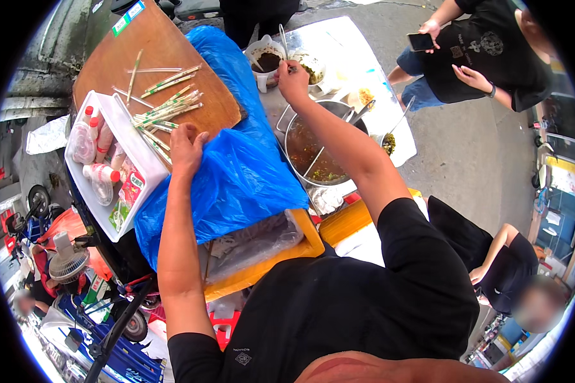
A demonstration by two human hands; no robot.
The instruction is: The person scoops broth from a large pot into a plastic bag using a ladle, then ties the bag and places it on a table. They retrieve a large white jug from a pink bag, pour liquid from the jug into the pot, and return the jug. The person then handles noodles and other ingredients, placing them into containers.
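Note:
My right hand (293, 82) reaches over the serving table and grips a metal spoon (282, 37) by its handle. It is between a white pitcher of dark sauce (269, 62) and a white pitcher of chopped greens (311, 67). Under my forearm stands a divided metal pot of broth (306, 139), with ladle handles (363, 112) leaning at its rim. My left hand (187, 147) rests with curled fingers at the edge of a wooden board (172, 43), beside wrapped disposable chopsticks (167, 112). Whether its fingers hold anything is hidden.
Blue plastic sheeting (239, 177) drapes beside the board. A white bin (146, 155) holds red-capped bottles (103, 173). A bowl of yellowish bits (364, 97) sits right of the pot. One person (479, 52) holds a phone (420, 42); another (498, 258) stands at lower right.

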